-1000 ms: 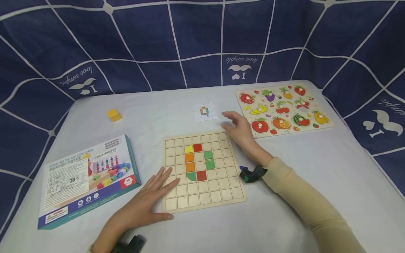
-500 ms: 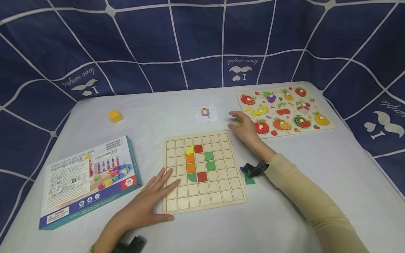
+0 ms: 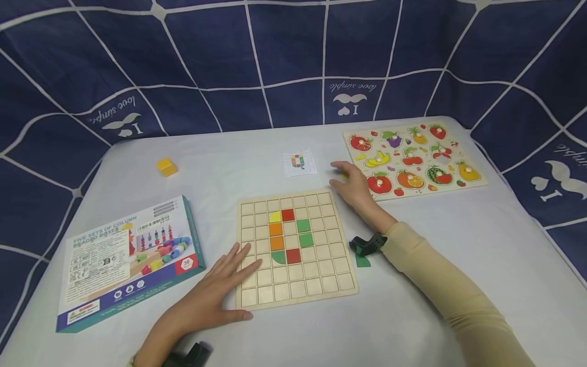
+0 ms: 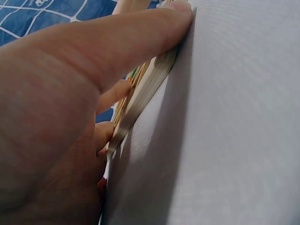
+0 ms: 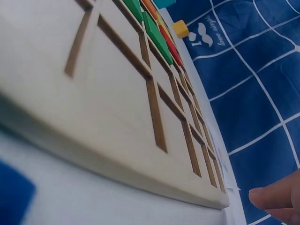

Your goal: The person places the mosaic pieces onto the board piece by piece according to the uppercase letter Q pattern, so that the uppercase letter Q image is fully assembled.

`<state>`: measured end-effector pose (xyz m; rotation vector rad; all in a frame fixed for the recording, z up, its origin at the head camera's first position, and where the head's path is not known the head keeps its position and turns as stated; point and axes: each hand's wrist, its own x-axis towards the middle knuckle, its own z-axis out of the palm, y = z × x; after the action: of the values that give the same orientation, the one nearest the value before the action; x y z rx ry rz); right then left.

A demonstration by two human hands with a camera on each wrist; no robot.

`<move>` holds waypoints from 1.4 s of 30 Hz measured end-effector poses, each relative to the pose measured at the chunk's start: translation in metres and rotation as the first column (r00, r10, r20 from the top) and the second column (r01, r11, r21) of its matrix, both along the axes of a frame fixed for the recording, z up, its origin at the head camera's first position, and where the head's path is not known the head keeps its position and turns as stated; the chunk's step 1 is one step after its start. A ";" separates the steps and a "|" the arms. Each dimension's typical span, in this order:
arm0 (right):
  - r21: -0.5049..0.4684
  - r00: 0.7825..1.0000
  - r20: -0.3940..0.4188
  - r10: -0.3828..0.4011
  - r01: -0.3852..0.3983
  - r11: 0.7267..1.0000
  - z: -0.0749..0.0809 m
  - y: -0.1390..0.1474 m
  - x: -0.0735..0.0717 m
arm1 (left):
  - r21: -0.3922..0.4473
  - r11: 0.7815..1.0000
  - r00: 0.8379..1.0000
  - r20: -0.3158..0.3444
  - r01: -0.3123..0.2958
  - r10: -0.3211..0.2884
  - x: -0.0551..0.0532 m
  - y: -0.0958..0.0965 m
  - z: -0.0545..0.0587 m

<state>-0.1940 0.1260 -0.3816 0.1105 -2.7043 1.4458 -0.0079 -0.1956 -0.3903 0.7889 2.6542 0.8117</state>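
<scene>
In the head view, the wooden grid board (image 3: 291, 228) lies flat in the middle of the table (image 3: 215, 173). Around it, a printed box (image 3: 103, 267) lies at 9 o'clock, an orange-yellow block (image 3: 166, 167) at 10, a small card (image 3: 299, 162) at 12 and a fruit puzzle (image 3: 415, 158) at 2. A black wrist mount (image 3: 368, 244) partly covers a green piece (image 3: 363, 261) at 3 o'clock. The left hand (image 3: 208, 290), at 8 o'clock, rests on the board's edge, its grip slack with fingers spread. The right hand (image 3: 353, 187), between 1 and 2, keeps finger and thumb apart; it mostly hides a yellow piece (image 3: 344, 175), and contact cannot be told. The board bears eight tiles in a broken ring: red, orange and green squares, plus a yellow and a green tile each with one rounded side.

In the left wrist view, the thumb blocks much of the board, whose pale edge slants from 7 o'clock towards 12; fingertips touch it between 9 and 10.

In the right wrist view, raised brown dividers separate the board's pale cells, with green tiles near 12, fingertips at 4 and a blurred blue shape (image 5: 14, 194) at 8.
</scene>
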 end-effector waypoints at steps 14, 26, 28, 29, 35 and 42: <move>-0.056 0.998 -0.004 -0.060 0.060 0.997 -0.004 -0.001 0.002 | 0.014 1.000 1.000 -0.020 0.012 -0.012 0.000 0.001 0.001; 0.005 0.997 0.010 -0.071 0.071 0.997 -0.008 -0.008 -0.003 | 0.017 1.000 0.999 -0.039 0.012 -0.012 0.000 0.001 0.001; 0.021 0.997 0.004 -0.076 0.076 0.997 -0.009 -0.009 -0.004 | 0.012 1.000 1.000 -0.029 0.010 -0.010 0.000 0.000 0.001; 0.025 0.997 -0.001 -0.079 0.079 0.997 -0.009 -0.009 -0.004 | 0.007 1.000 1.000 -0.022 0.008 -0.008 0.000 0.000 0.001; 0.035 0.996 -0.028 -0.085 0.086 0.996 -0.012 -0.008 -0.005 | 0.011 1.000 1.000 -0.007 0.005 -0.004 0.000 0.000 0.002; 0.031 0.994 -0.066 -0.083 0.085 0.996 -0.015 -0.008 -0.007 | 0.017 1.000 1.000 -0.016 0.003 -0.003 0.000 0.001 0.002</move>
<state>-0.2008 0.1180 -0.3963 0.0442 -2.6482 1.3508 -0.0077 -0.1948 -0.3884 0.8067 2.6630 0.8313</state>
